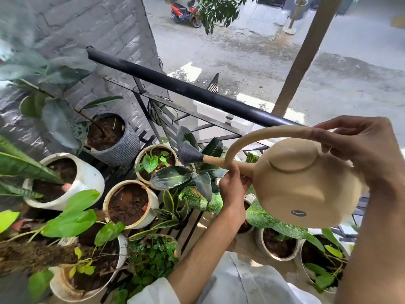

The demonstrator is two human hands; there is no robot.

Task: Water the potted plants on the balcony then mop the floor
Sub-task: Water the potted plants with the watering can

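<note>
Potted plants crowd the balcony floor below a black railing (197, 89): a ribbed grey pot (118, 148) with a tall rubber plant by the grey brick wall (72, 20), a white pot (87, 178) holding a striped snake plant, a cream pot (151, 205) of bare brown soil, and a small pot (140, 156) with heart-shaped leaves. Dark glossy leaves (173, 177) and a speckled leaf (195, 199) rise between these pots and the hands, partly covering the pots beneath. Beyond the railing lie a wet street and a parked red scooter (185, 13). The left hand (233, 188) reaches forward from a white sleeve (153, 292), its fingers curled around the spout where the looped handle joins it. The right hand (359, 150) comes in from the right, fingers bent over the top rear of the can, gripping the handle's far end. The watering can (300, 183) is beige, round and squat, with a dark oval label low on its side and a grey sprinkler head (189, 154). It is held in the air, spout pointing left, the head just above the small pot with heart-shaped leaves.
</note>
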